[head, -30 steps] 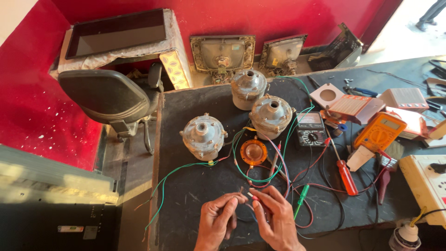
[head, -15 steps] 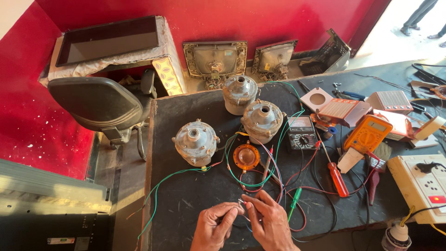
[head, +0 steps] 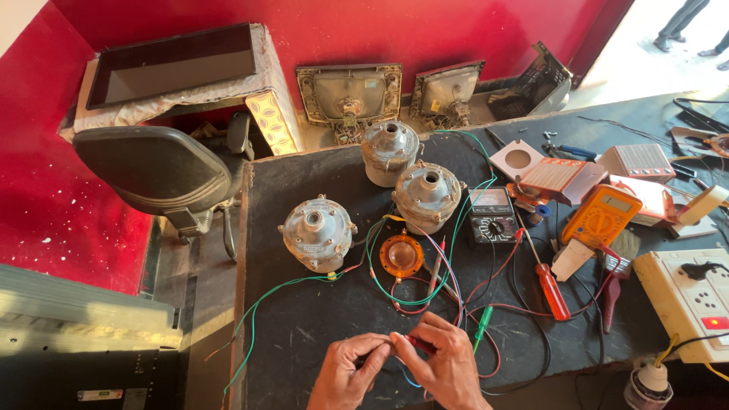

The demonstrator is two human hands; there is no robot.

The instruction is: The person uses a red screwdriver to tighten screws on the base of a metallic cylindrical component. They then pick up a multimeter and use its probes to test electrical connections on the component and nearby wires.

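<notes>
Hands (head: 399,368) low in frame, left (head: 351,372) and right (head: 444,368) pinching wire ends (head: 395,340) together; joining step, needs tight twisting next.

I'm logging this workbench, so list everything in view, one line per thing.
Round grey metal motor housings: three, grey, bench middle and rear.
Orange round disc: one, among the wires in front of the housings.
Black analogue multimeter: one, right of the housings.
Orange digital multimeter: one, bench right.
Red-handled screwdriver: one, right of centre.
Green-handled tester screwdriver: one, beside the right hand.
White switch board: one, right edge.
Black office chair: one, left of the bench.
Black workbench top: one.
Left hand: pinching thin wire ends, near edge.
Right hand: pinching a thin red probe.
</notes>
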